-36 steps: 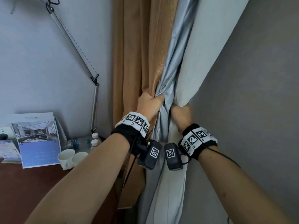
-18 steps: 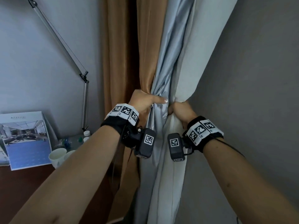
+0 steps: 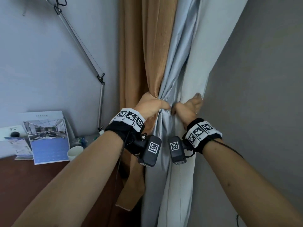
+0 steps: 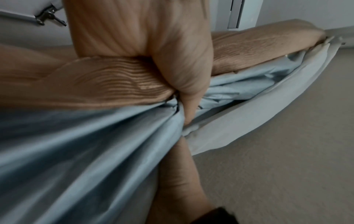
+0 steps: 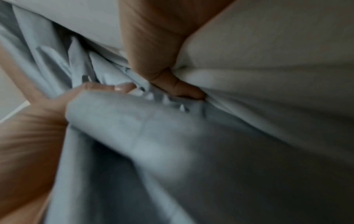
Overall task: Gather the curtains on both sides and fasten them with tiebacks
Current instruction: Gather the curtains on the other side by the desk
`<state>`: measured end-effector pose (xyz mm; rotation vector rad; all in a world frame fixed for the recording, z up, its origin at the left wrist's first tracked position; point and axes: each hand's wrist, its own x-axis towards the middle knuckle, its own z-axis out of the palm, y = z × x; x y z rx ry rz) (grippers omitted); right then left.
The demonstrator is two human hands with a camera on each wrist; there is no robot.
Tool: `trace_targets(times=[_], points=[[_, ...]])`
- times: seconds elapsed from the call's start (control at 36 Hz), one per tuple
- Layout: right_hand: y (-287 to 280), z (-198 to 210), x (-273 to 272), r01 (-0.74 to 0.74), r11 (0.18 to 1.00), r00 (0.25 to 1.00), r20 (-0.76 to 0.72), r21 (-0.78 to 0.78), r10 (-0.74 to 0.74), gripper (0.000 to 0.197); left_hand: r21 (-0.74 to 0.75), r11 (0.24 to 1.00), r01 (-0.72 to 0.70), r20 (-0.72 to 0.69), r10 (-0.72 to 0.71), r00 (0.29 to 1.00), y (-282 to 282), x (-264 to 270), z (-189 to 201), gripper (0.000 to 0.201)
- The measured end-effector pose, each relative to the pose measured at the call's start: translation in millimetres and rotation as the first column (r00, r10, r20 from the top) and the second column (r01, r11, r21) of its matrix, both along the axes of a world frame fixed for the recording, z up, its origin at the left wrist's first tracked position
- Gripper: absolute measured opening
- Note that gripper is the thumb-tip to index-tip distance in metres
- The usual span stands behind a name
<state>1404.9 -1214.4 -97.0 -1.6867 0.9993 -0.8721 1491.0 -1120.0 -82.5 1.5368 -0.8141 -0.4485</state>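
Note:
A tan curtain (image 3: 147,51) with a pale blue-grey lining (image 3: 183,66) hangs in the room's corner, bunched into a narrow waist at mid height. My left hand (image 3: 151,106) grips the tan side of the bunch, thumb pressed into the blue folds (image 4: 118,145). My right hand (image 3: 188,107) grips the pale lining edge from the right, fingers wrapped behind the cloth. In the right wrist view my right thumb (image 5: 184,89) digs into the folds next to a left fingertip (image 5: 118,87). No tieback is visible in any view.
A dark wooden desk (image 3: 24,181) stands at the lower left with a leaning brochure (image 3: 47,136), a white cup (image 3: 74,152) and small bottles (image 3: 101,132). A metal lamp arm (image 3: 82,48) slants across the left wall. A grey wall (image 3: 262,95) closes the right side.
Both hands have squeezed the curtain into a tighter bunch. My right hand has reached further round the lining's right edge, its fingers now showing at the edge.

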Motion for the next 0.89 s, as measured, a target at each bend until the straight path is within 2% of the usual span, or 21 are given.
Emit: trace_targets(times=[0.06, 0.14, 0.22, 0.28, 0.36, 0.39, 0.42, 0.47, 0.53, 0.58, 0.64, 0.72, 0.81, 0.89], points=[[-3.8, -1.4, 7.1, 0.015, 1.0, 1.0, 0.007, 0.022, -0.015, 0.111, 0.051, 0.998, 0.03, 0.006, -0.031, 1.0, 2.2, 0.7, 3.2, 0.023], [-10.2, -1.3, 13.6, -0.083, 0.991, 0.991, 0.114, 0.101, 0.072, 0.121, 0.108, 0.994, 0.032, 0.005, -0.032, 0.999, 8.2, 5.1, 8.8, 0.017], [-16.7, -1.3, 12.9, -0.158, 0.98, 0.985, 0.091, 0.123, 0.148, 0.123, 0.103, 0.995, 0.006, 0.001, -0.006, 1.0, 11.4, 11.6, 7.9, 0.015], [-26.2, -3.9, 14.5, -0.252, 0.958, 0.967, 0.079, 0.138, 0.243, 0.1, 0.074, 0.997, -0.009, -0.002, 0.009, 1.0, 11.0, 13.2, 5.2, 0.02], [-25.5, 1.6, 8.3, -0.381, 0.907, 0.924, 0.082, 0.181, 0.372, 0.046, -0.011, 0.999, -0.047, -0.027, 0.047, 0.999, 6.9, 13.9, -5.4, 0.032], [-21.5, 5.3, 3.7, -0.415, 0.89, 0.91, 0.06, 0.189, 0.411, 0.034, -0.044, 0.997, -0.068, -0.039, 0.066, 0.997, 5.2, 14.0, -10.7, 0.035], [-19.3, 7.2, -0.4, -0.472, 0.858, 0.88, 0.047, 0.204, 0.473, 0.033, -0.068, 0.994, -0.087, -0.052, 0.084, 0.995, 3.3, 14.0, -16.6, 0.036], [-16.2, 9.3, -5.8, -0.588, 0.772, 0.803, 0.064, 0.24, 0.592, 0.043, -0.132, 0.986, -0.105, -0.094, 0.093, 0.991, 0.3, 11.5, -26.1, 0.04], [-13.3, 11.0, -7.1, -0.648, 0.734, 0.755, 0.046, 0.203, 0.654, 0.039, -0.187, 0.978, -0.089, -0.153, 0.061, 0.986, -3.2, 9.1, -31.1, 0.039], [-13.1, 11.5, -3.6, -0.634, 0.77, 0.772, 0.004, 0.078, 0.635, 0.036, -0.2, 0.978, -0.057, -0.173, 0.022, 0.985, -6.5, 8.2, -31.1, 0.036], [-16.6, 8.4, 1.0, -0.596, 0.803, 0.803, -0.018, -0.006, 0.596, 0.044, -0.185, 0.982, -0.04, -0.162, 0.01, 0.987, -8.5, 8.6, -28.7, 0.035], [-22.6, 1.3, 2.5, -0.572, 0.818, 0.82, -0.042, -0.052, 0.571, 0.061, -0.125, 0.991, -0.035, -0.173, 0.013, 0.985, -12.8, 12.9, -28.6, 0.033], [-17.7, -5.4, 0.0, -0.585, 0.807, 0.811, -0.051, -0.076, 0.583, 0.047, -0.079, 0.997, -0.007, -0.199, -0.009, 0.98, -17.3, 12.9, -30.3, 0.032], [-12.3, -17.9, 0.0, -0.608, 0.79, 0.794, -0.027, -0.08, 0.608, 0.052, -0.127, 0.992, -0.005, -0.238, -0.025, 0.971, -18.5, 9.3, -31.4, 0.031]])
